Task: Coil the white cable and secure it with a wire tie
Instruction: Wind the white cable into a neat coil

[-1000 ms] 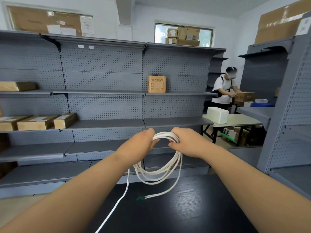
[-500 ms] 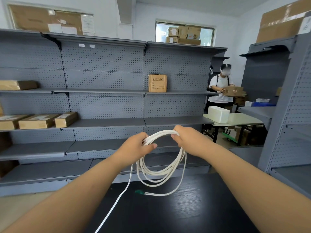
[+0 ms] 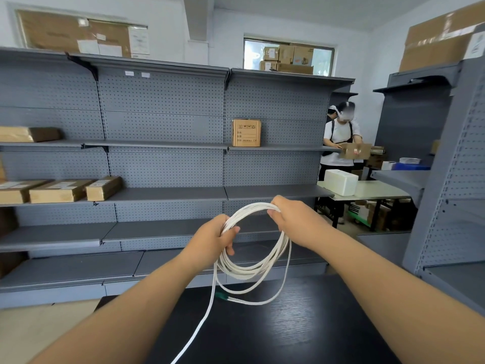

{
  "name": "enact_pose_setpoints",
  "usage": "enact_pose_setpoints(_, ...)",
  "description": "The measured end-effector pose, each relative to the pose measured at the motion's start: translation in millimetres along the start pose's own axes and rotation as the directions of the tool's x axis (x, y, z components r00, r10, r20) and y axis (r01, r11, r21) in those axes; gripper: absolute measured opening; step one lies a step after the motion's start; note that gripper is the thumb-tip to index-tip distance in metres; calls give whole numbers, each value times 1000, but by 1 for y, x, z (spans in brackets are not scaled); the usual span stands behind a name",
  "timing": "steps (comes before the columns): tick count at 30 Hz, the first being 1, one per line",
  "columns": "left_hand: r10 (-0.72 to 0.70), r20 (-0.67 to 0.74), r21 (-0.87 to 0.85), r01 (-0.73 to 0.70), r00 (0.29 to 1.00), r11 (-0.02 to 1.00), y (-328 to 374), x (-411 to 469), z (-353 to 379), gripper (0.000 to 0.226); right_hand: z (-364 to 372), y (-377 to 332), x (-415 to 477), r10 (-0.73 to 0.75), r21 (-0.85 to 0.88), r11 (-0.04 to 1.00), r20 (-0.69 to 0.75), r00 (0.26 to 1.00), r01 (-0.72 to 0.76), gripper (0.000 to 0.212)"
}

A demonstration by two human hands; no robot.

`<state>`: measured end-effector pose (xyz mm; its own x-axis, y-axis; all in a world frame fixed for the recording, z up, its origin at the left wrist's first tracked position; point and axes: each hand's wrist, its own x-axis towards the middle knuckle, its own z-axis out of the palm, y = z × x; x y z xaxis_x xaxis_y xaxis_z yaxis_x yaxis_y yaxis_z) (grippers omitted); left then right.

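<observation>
1. A white cable, wound into several loops, hangs in the air above a black table.
2. The left hand clenches the coil's left side.
3. The right hand pinches the top strands.
4. One loose tail trails down toward the camera.
5. Grey shelving stands behind.

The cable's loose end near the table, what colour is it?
Green, on the white cable; head view.

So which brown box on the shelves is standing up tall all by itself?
The box on the upper right shelf, above the hands. It stands upright and alone with printed symbols on its front; the other boxes lie flat at the left.
</observation>
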<state>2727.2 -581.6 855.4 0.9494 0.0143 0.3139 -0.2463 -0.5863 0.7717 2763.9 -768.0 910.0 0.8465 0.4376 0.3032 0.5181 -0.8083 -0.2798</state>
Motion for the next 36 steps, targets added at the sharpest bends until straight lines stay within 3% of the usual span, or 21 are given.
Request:
enact_pose_setpoints(12, -60, -28, -65, 58, 998, 996, 1, 1, 1, 18, -5, -4, 0, -38, -147, 989, -31, 999, 33, 24)
enact_pose_setpoints(18, -115, -46, -156, 106, 992, 982, 1, -11, -1, 31, 1, -7, -4, 6, -131, 991, 9, 1000, -5, 25)
enact_pose_setpoints(22, -135, -173, -182, 103, 976, 978, 0, -20, 3, 36, 4, -3, -9, 52, -113, 992, 16, 999, -50, 21)
enact_pose_setpoints(27, -131, -446, -158, 66, 885, 985, 1, -36, 13, 15, 5, 5, -19, 112, -98, 989, 8, 994, -110, 20)
enact_pose_setpoints(36, -465, -556, -402, 267, 689, 876, -4, -85, 63, 29, 8, 17, -46, 153, -22, 988, -21, 988, -154, 22)
